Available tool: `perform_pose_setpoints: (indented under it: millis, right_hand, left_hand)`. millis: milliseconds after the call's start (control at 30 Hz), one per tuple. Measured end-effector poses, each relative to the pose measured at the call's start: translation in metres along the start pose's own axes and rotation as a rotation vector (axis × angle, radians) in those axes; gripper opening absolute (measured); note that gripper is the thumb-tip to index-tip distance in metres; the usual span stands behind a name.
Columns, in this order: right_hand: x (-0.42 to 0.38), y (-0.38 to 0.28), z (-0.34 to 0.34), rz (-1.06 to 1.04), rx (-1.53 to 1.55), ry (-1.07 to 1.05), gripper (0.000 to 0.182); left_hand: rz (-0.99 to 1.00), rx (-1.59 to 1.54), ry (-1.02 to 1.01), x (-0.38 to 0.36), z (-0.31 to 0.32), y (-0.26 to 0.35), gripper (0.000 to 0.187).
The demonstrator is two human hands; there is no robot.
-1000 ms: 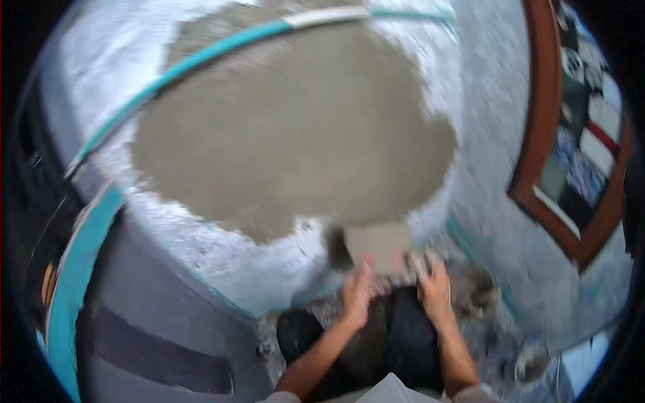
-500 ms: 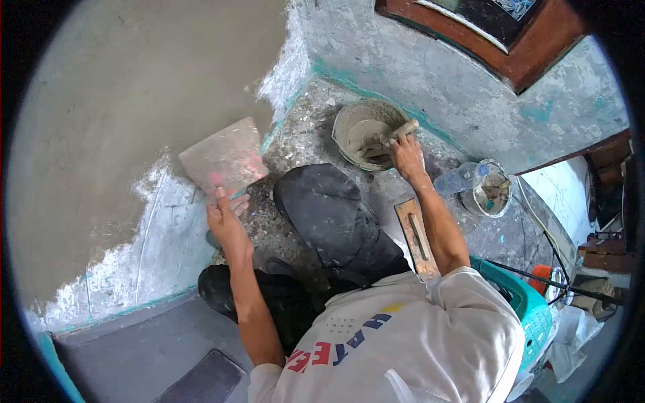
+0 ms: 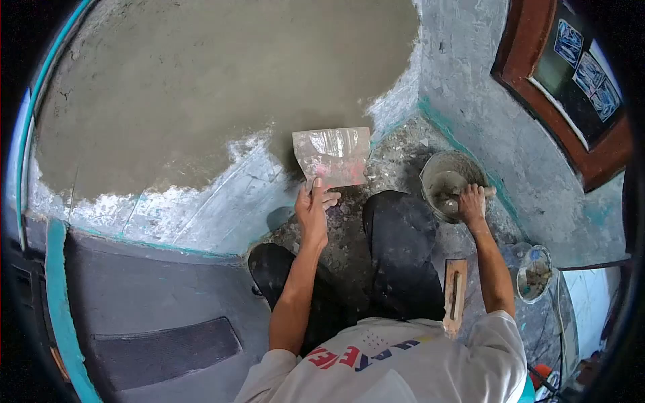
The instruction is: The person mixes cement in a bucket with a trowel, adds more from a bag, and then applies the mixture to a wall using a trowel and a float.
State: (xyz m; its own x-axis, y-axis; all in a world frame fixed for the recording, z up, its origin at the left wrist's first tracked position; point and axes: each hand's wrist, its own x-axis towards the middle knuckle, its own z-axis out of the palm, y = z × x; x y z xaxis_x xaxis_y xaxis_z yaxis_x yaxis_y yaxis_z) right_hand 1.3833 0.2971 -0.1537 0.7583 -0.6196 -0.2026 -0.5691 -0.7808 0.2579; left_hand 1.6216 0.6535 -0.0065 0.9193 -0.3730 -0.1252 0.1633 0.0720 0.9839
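Note:
My left hand (image 3: 313,211) grips the lower edge of a flat, plaster-smeared plate (image 3: 332,156), thumb on top, near the partly plastered wall (image 3: 222,80). To the right, my right hand (image 3: 473,203) is wrapped round the handle of a trowel (image 3: 489,192), whose blade dips into wet grey mortar inside a round bucket (image 3: 430,176). The blade is mostly hidden in the mix. A wooden float (image 3: 455,295) lies on the floor beside my right forearm.
A smaller bucket (image 3: 535,274) with debris stands at the right beside a clear bottle (image 3: 514,258). A wood-framed window (image 3: 521,60) is at upper right. My knees lie between both hands. A grey ledge (image 3: 168,289) runs at lower left.
The view has turned left, so the wall, bucket and both hands appear farther right. The plate looks more level. Both hands keep their holds.

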Motion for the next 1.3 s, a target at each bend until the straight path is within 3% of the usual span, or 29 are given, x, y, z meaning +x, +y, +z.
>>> perform_pose_setpoints:
  millis: [33,100,133,200,267,300,367,433,533,700,767,833,900,1167,1233,1300]
  right_hand:
    - [-0.002,0.003,0.013,0.000,0.004,0.006,0.032]
    - [0.008,0.009,0.054,0.001,-0.007,0.323,0.028]
    - [0.011,0.006,0.046,0.000,-0.028,0.156,0.028]
    - [0.026,0.001,0.069,-0.008,-0.049,0.270,0.036]
    - [0.042,0.004,0.075,-0.047,-0.155,0.107,0.039]
    - [0.040,-0.010,0.027,-0.014,-0.281,-0.138,0.036]
    - [0.101,0.016,0.132,-0.088,-0.278,0.101,0.037]
    - [0.107,0.006,0.104,0.023,-0.220,-0.083,0.047]
    - [0.099,0.003,0.078,0.040,-0.156,-0.144,0.052]
    - [0.126,0.004,0.169,0.008,-0.227,0.000,0.048]
    - [0.122,-0.006,0.163,0.012,-0.258,0.060,0.045]
    - [0.093,-0.018,0.116,-0.026,-0.191,-0.061,0.043]
    - [0.119,-0.020,0.160,-0.070,-0.209,-0.030,0.042]
    - [0.114,0.001,0.147,-0.009,0.187,-0.009,0.037]
    - [0.114,0.032,0.169,0.024,0.322,-0.013,0.036]
    - [0.103,0.041,0.174,-0.061,0.334,0.176,0.036]
  left_hand:
    - [0.012,-0.003,-0.002,0.002,0.000,0.004,0.037]
    - [0.048,0.003,-0.008,-0.002,0.001,-0.002,0.035]
    - [0.045,0.011,-0.003,0.001,-0.002,-0.013,0.033]
    - [0.024,-0.019,0.000,0.010,-0.002,-0.027,0.035]
    - [0.016,0.005,0.005,0.005,0.005,-0.020,0.037]
    - [-0.001,-0.001,-0.011,0.007,0.005,-0.026,0.039]
    - [0.045,0.013,-0.022,0.004,0.008,-0.031,0.042]
    - [0.052,0.001,-0.031,0.005,0.007,-0.033,0.042]
    - [0.022,-0.012,-0.006,0.001,0.008,-0.029,0.043]
    - [0.047,-0.054,0.007,0.000,0.011,-0.031,0.043]
    - [0.051,-0.072,0.002,0.001,0.011,-0.033,0.045]
    - [0.004,-0.085,0.003,0.007,0.013,-0.042,0.050]
    - [-0.013,-0.092,-0.009,0.010,0.017,-0.049,0.052]
    - [-0.086,-0.098,-0.027,0.015,0.028,-0.077,0.048]
    - [0.070,0.194,-0.025,0.021,0.029,-0.094,0.041]
    - [0.062,0.229,-0.059,0.032,0.030,-0.121,0.036]
